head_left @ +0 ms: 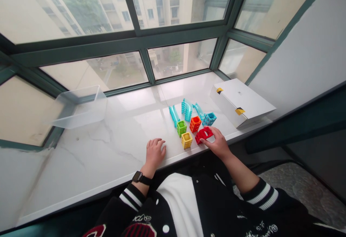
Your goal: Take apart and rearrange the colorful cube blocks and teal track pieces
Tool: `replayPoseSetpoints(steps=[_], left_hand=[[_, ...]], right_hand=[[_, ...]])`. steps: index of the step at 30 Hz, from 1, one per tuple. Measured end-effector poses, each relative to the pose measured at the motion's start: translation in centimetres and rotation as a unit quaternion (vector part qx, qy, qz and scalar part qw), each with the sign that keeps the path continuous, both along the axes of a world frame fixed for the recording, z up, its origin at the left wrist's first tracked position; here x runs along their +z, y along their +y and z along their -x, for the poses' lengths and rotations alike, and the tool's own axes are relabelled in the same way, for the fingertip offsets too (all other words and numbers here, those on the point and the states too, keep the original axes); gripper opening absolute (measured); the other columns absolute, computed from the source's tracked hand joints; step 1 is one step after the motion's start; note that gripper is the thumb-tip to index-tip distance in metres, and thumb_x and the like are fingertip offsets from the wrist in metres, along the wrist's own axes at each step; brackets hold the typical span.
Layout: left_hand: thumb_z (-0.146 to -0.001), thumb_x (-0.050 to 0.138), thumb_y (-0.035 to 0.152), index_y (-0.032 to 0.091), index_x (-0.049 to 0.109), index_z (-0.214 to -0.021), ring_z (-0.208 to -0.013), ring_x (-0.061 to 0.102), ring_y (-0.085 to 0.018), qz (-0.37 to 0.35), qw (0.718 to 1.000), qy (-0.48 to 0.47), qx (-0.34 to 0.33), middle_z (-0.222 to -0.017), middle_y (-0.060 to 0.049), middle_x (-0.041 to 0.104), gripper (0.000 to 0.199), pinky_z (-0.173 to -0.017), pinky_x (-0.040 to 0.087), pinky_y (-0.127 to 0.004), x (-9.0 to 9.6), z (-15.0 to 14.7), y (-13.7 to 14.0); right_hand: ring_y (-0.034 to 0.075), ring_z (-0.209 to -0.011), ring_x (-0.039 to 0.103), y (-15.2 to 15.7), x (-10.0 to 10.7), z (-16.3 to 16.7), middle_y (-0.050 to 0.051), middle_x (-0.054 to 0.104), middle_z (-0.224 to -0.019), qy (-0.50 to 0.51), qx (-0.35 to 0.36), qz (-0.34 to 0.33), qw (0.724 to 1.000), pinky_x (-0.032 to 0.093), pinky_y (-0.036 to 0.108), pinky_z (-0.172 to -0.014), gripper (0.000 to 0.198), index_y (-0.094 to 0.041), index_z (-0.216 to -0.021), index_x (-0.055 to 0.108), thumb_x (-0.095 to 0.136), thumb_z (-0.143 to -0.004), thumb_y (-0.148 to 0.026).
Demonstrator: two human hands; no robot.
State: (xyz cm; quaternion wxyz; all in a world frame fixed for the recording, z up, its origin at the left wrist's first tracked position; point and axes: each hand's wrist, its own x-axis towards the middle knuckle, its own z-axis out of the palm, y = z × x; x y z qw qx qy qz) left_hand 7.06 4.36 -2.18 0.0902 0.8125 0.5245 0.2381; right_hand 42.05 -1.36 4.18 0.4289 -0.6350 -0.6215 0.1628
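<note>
My right hand (pixel 219 142) has its thumb and fingers closed around a red toy block (pixel 203 134) with a round hole in it, at the sill's front edge. Flat on the white marble sill rests my left hand (pixel 155 153), fingers spread and holding nothing. Between the hands stand a yellow block (pixel 186 140) and a green block (pixel 182 128). Just behind the red one is an orange block (pixel 195 124), with a blue block (pixel 209 119) to its right. Farther back lie a straight turquoise track piece (pixel 174 116), a curved turquoise piece (pixel 186 109) and another turquoise piece (pixel 199 112).
A clear plastic bin (pixel 81 112) stands at the left of the sill (pixel 108 154). To the right is a white box (pixel 243 98) with yellow-and-black tabs. Windows with green frames (pixel 151 82) border the back, and a wall rises at the right.
</note>
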Motion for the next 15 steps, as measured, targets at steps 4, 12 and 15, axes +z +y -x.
replayPoseSetpoints(steps=[4,12,15], left_hand=[[-0.095,0.061,0.024,0.026,0.074,-0.112,-0.112,0.065,-0.033,0.002,1.0,0.013,-0.009,-0.115,-0.011,0.074,0.022,-0.105,0.045,-0.056,0.0,0.0,0.0],[-0.096,0.06,0.024,0.027,0.075,-0.108,-0.113,0.063,-0.029,0.028,0.998,0.052,0.005,-0.111,-0.007,0.075,0.019,-0.107,0.042,-0.049,0.8,-0.4,-0.3],[-0.096,0.06,0.024,0.027,0.075,-0.107,-0.114,0.063,-0.029,0.027,0.998,0.053,0.002,-0.108,-0.007,0.076,0.018,-0.108,0.041,-0.049,0.9,-0.4,-0.3]], right_hand=[[0.035,-0.128,0.062,0.4,-1.3,-0.4,0.017,0.068,-0.134,-0.004,-0.011,0.01,1.0,0.049,0.054,-0.114,0.067,-0.02,-0.135,0.065,0.075,-0.086,-0.065],[0.039,-0.129,0.062,1.2,-4.6,-0.5,0.018,0.069,-0.134,0.002,-0.018,0.028,0.999,0.049,0.058,-0.115,0.068,-0.021,-0.134,0.067,0.077,-0.082,-0.065],[0.038,-0.128,0.063,1.3,-5.6,-0.5,0.017,0.068,-0.134,0.019,-0.014,0.047,0.999,0.05,0.057,-0.113,0.068,-0.021,-0.134,0.065,0.077,-0.081,-0.062]])
